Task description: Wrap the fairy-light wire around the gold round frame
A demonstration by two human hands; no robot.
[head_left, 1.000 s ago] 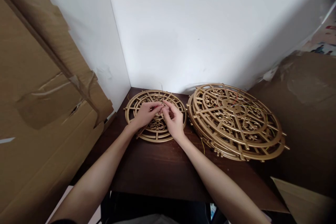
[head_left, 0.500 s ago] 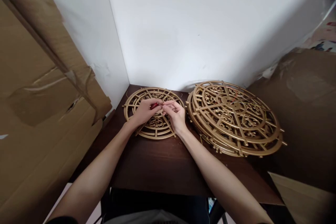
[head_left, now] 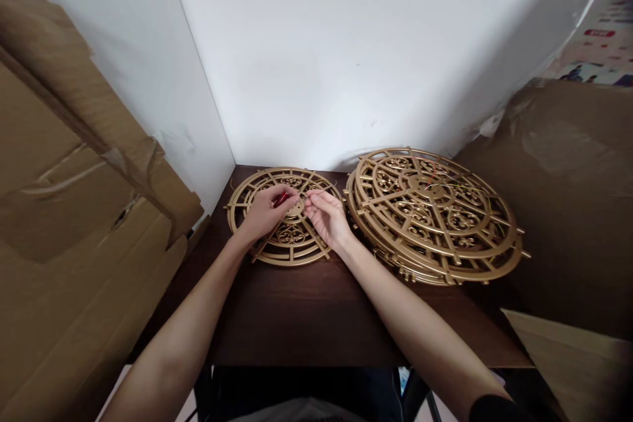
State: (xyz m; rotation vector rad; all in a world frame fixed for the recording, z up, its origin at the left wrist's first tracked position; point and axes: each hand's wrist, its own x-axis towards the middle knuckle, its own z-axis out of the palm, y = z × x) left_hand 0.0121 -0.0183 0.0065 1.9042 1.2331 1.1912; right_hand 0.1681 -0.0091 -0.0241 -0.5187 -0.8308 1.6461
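Note:
A single round gold openwork frame lies flat on the dark wooden table, near its far left corner. Both my hands rest over its centre. My left hand is closed around a small red piece. My right hand pinches a thin dark wire that runs from its fingertips toward the right. The fingertips of both hands almost meet above the frame's hub.
A stack of several similar gold frames sits to the right, with thin red and yellow wires on top. Flattened cardboard leans along the left. A brown-wrapped bulk stands at the right. White walls close the back corner.
The wire, upright a second ago, now lies nearly level toward the right. The red piece shows more in my left hand. The camera has turned, so everything sits a little further left.

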